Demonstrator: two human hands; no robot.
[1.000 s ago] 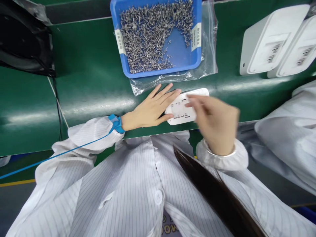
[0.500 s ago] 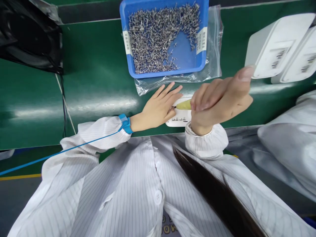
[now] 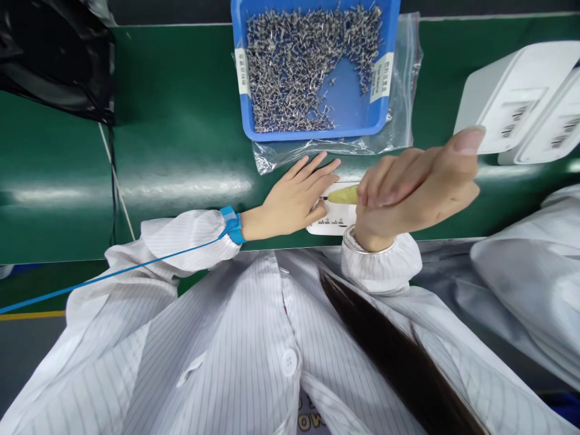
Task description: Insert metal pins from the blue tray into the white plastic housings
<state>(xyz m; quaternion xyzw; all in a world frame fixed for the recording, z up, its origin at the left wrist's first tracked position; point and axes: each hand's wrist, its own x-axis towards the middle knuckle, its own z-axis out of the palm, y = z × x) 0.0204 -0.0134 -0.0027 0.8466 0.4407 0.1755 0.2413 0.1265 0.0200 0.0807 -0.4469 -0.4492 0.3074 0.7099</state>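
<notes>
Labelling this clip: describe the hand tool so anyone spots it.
On the green workbench, find the blue plastic tray of metal parts. On its near side, the right hand grips a tapered yellow tool over a flat white device; nothing else there is yellow.

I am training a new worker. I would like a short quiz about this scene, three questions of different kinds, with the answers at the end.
1. What does the right hand hold above the flat white device?
a) a white cup
b) a yellow tool
c) a paper sheet

2. True or false: the blue tray of small metal pieces rests on a clear plastic bag.

3. Fill in the missing word: the blue band is around the ____ wrist.

Key: 1 b; 2 true; 3 left.
</notes>
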